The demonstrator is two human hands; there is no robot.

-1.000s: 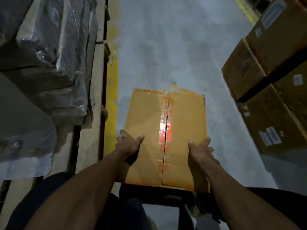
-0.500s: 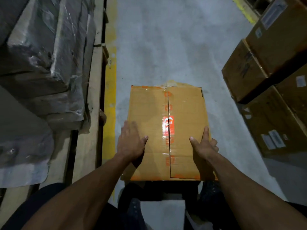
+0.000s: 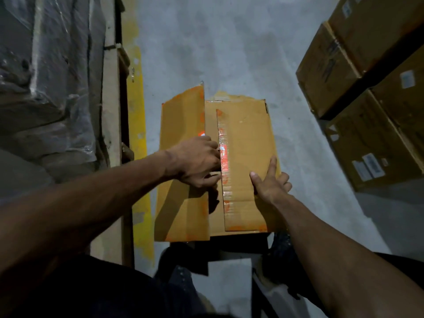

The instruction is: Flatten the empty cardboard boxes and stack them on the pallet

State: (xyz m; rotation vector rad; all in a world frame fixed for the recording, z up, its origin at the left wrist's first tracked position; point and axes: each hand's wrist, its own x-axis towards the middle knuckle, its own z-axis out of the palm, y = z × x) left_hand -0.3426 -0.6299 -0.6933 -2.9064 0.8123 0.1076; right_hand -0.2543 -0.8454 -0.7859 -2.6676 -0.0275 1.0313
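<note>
Step in hand: opening the top of the box [image 3: 243, 157] as the start of flattening it. The seam is split; the left flap [image 3: 183, 134] stands lifted, the right flap [image 3: 247, 171] lies flat.

Left hand [image 3: 197, 164]: fingers curled at the inner edge of the left flap, by the seam. It appears to grip that edge, though the fingertips are hidden, so the hold is not certain. Right hand [image 3: 270, 182]: spread, fingers straight, pressing on the right flap near its outer edge.

Next move, by my judgement: fold the left flap fully outward, then free the right one; the tape [image 3: 223, 161] beside the left hand may resist.

Box: tan cardboard, orange-printed clear tape along the seam, some corner wear. It sits on the grey floor [image 3: 229, 53], directly under both hands, just right of the wooden pallet [image 3: 111, 134].
</note>
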